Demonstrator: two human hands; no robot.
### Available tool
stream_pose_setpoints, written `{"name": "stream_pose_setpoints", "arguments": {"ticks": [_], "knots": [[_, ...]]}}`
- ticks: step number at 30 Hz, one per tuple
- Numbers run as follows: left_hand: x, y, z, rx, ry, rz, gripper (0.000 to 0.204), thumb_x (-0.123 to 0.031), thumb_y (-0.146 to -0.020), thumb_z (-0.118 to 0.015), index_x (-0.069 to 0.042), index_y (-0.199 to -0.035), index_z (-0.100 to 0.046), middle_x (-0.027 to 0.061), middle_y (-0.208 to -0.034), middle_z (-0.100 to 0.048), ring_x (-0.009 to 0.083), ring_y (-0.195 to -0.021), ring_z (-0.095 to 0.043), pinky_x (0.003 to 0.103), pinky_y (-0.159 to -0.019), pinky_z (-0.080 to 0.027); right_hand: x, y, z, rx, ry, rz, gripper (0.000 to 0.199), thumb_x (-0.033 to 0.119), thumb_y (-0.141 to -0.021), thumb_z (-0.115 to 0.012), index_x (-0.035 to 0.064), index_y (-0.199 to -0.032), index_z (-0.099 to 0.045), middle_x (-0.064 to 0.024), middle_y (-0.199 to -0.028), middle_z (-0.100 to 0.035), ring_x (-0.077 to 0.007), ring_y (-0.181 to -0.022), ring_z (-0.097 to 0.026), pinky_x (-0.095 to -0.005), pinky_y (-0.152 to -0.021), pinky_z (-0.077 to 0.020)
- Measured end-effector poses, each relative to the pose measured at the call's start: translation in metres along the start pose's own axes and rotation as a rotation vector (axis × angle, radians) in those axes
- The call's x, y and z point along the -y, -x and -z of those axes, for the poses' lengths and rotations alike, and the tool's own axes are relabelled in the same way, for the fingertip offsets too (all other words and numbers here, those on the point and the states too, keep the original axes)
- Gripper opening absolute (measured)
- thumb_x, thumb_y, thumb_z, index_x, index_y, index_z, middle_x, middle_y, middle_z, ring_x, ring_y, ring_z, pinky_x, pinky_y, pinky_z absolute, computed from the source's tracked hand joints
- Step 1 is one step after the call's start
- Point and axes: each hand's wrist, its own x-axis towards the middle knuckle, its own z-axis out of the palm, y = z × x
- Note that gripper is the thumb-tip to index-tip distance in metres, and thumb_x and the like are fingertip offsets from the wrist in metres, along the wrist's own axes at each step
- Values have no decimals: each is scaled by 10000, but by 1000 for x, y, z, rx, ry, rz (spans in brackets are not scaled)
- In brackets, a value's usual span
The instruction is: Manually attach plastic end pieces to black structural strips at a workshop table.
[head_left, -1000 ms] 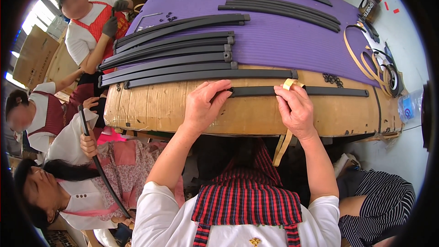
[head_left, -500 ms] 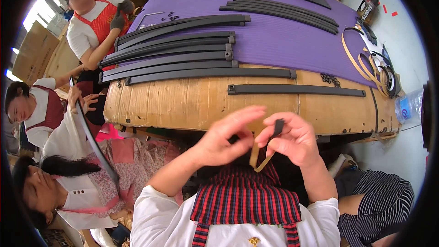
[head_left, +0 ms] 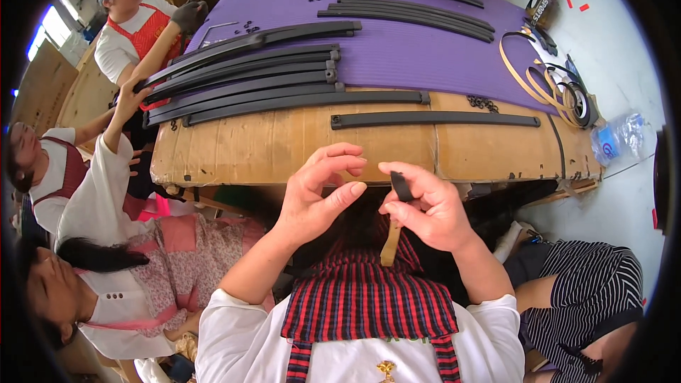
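Note:
My right hand (head_left: 433,209) pinches a short strip of black tape (head_left: 401,186) between thumb and fingers. Its tan backing (head_left: 389,245) dangles below the fingers, over my striped apron. To the left of it, my left hand (head_left: 316,195) is raised with thumb and fingers apart and holds nothing. Beyond both hands, near the table's front edge, lies one long black bar (head_left: 436,120) on the cardboard top (head_left: 248,152).
Several black bars (head_left: 262,74) are stacked at left, where a co-worker's hand (head_left: 130,99) touches them. More bars (head_left: 404,20) lie on the purple mat (head_left: 397,64). Small black rings (head_left: 482,103) and a tape roll (head_left: 582,105) with loose tan loops sit at right.
My left hand has drawn away from the strip, and my fingers have opened. A co-worker at left has moved a black bar onto the stack. The whole view has shifted slightly.

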Motion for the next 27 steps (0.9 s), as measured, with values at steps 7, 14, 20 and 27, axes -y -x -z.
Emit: {"name": "stream_pose_setpoints", "arguments": {"ticks": [7, 14, 20, 27], "knots": [[6, 8, -23, 80, 476, 157, 145, -27, -754, -692, 1, -887, -641, 92, -1114, -539, 115, -864, -544, 227, -757, -452, -3, -1, -25, -83, 492, 311, 562, -9, -773, -607, 95, -1291, -414, -127, -843, -629, -207, -660, -628, -302, -595, -500], [-2, 27, -11, 141, 124, -22, 131, -109, -720, -739, -20, -777, -660, 116, -1130, -538, 205, -1016, -522, 340, -875, -412, -2, 17, 5, -28, 293, -115, 869, 82, -695, -734, 48, -1385, -206, -118, -936, -632, -155, -813, -617, -258, -644, -514], [4, 33, -13, 180, 122, -21, 159, -169, -818, -653, -60, -933, -664, 151, -1222, -469, 240, -1089, -469, 358, -902, -402, 13, 25, -22, 102, -276, -104, 506, 32, -872, -504, 16, -1335, -300, -117, -979, -576, -162, -903, -574, -276, -630, -550], [6, 28, -4, 74, -358, -216, 382, -250, -860, -585, -2, -1148, -539, 203, -1261, -407, 271, -1083, -475, 366, -895, -407, -14, 12, -27, -29, -239, -207, 198, 163, -916, -512, -25, -934, -573, -79, -809, -627, -113, -718, -613, -229, -612, -524]]}}
